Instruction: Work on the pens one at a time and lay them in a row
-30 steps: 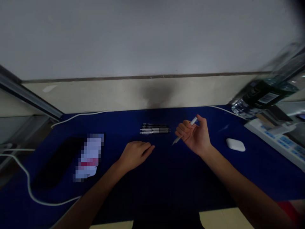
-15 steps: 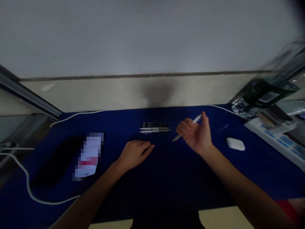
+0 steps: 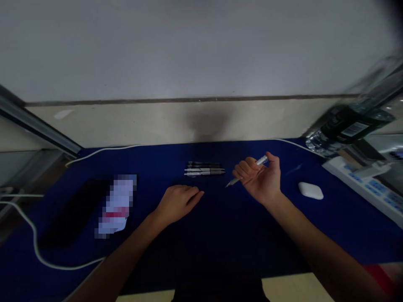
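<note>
My right hand [image 3: 258,178] is palm up with its fingers curled round a white and grey pen [image 3: 262,160]. The pen's tip points down and left, and my thumb touches its upper end. Several pens [image 3: 204,171], dark ones behind lighter ones, lie side by side near the middle of the blue surface. My left hand [image 3: 181,202] rests palm down just in front of them, its fingers bent together; whatever is under the fingers, if anything, is hidden.
A white case [image 3: 310,190] lies right of my right hand. Farther right are a power strip [image 3: 362,184] and a green-labelled bottle [image 3: 349,123]. At left are a pixelated phone [image 3: 118,203], a dark flat object [image 3: 75,214] and a white cable [image 3: 36,241].
The pen in my right hand has slid slightly down and left through the fingers. My right thumb has bent over onto its upper end. My left hand has stayed put.
</note>
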Demonstrator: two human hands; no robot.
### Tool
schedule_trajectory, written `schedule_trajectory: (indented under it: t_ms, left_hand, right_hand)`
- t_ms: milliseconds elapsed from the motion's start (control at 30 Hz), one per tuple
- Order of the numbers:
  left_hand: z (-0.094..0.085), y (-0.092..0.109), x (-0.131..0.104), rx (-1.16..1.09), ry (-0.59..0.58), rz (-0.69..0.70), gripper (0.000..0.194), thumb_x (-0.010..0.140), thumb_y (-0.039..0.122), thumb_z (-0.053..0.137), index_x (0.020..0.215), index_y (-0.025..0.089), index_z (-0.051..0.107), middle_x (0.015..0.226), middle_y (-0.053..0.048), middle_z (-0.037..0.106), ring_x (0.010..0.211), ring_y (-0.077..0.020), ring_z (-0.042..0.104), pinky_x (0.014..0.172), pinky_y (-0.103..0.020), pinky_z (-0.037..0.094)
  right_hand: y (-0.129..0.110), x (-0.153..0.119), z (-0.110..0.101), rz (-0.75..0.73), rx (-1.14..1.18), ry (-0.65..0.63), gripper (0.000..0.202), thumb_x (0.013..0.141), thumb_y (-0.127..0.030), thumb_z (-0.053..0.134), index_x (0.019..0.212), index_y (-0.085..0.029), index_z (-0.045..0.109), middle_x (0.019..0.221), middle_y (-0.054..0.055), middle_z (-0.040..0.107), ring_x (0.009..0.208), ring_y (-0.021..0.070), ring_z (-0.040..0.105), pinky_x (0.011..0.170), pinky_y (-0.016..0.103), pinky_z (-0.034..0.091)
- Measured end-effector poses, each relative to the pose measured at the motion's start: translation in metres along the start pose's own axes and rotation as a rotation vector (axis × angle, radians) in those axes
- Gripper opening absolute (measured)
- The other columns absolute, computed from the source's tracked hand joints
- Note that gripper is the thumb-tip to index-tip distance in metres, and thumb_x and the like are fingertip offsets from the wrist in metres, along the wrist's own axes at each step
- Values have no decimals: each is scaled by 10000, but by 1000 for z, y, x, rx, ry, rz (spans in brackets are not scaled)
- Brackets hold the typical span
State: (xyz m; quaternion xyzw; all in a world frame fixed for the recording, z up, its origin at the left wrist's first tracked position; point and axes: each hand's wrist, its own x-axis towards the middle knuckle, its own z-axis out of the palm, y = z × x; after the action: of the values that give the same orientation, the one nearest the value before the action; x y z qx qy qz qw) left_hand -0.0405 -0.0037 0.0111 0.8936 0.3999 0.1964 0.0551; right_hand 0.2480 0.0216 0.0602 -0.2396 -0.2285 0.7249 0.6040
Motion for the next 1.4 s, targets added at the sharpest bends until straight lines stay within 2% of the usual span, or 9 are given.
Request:
schedule_trajectory:
  t_ms: [167,367,567,767,967,1267,1400]
  left_hand:
    - [1,0,0,-12,3,11,540,1229,399,406,809,213,690,657,13,661,585,-153,637,612,-295,453]
    - [1,0,1,-11,46,30,558,1238,419,394,791,210,653,642,16,659,571,-150,642,601,-298,413]
    - [0,1,1,-14,12,17,545,1235,409,391,809,212,669,652,24,664,567,-141,638,602,-287,419]
    - [1,0,1,-19,28,22,549,1232,403,410,779,207,647,640,23,653,564,-141,618,598,-293,401]
    - [-1,1,1,-40,22,35,554,1237,400,399,792,200,660,640,29,650,548,-136,607,587,-290,395]
    - [-1,2,2,-22,38,36,557,1237,406,389,801,206,672,646,26,665,559,-144,640,596,-290,429]
    - [-2,2,2,-14,22,29,568,1237,414,378,796,207,670,646,26,667,563,-141,649,604,-281,439]
  right_hand:
    - [1,0,0,1,-17,5,745,876,-765,756,618,-277,256,553,-51,280,527,147,315,553,359,374]
    - [1,0,2,18,-23,11,740,864,-747,748,604,-275,240,550,-54,242,539,143,251,568,358,330]
    - [1,1,1,35,-8,-21,729,815,-683,797,598,-267,239,547,-57,240,540,140,244,570,344,318]
    - [2,1,-1,25,11,-3,763,831,-734,781,618,-269,215,555,-58,235,543,142,236,564,345,314]
    - [1,3,-6,52,27,-40,728,848,-663,785,625,-277,209,541,-63,250,527,144,257,559,344,345]
    - [0,3,-6,47,26,-71,722,886,-672,760,630,-278,212,541,-65,232,525,139,242,554,346,359]
    - [0,3,-6,30,13,-68,742,894,-730,740,635,-278,211,561,-63,215,538,140,229,549,346,347]
